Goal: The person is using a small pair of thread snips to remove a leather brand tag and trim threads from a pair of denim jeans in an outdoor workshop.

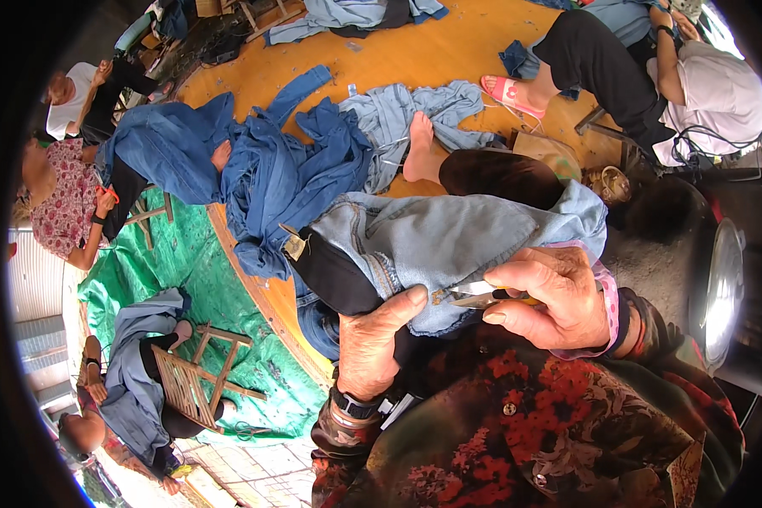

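Observation:
A light blue denim garment (440, 233) lies across my lap over dark cloth, with a small tag at its left edge. My left hand (372, 347) grips its lower edge, thumb on top of the fabric. My right hand (554, 300), with a pink band around it, holds small metal snips (474, 300), their tips at orange-brown stitching on the denim near my left thumb. A bare foot (423, 152) rests on pale denim beyond my lap.
Crumpled blue denim (288, 169) covers part of a wooden platform (381, 59). A co-worker (711, 93) sits at upper right, others (63, 186) at left, one on a wooden chair (195, 381) by a green tarp (118, 279). A metal object (720, 288) stands at right.

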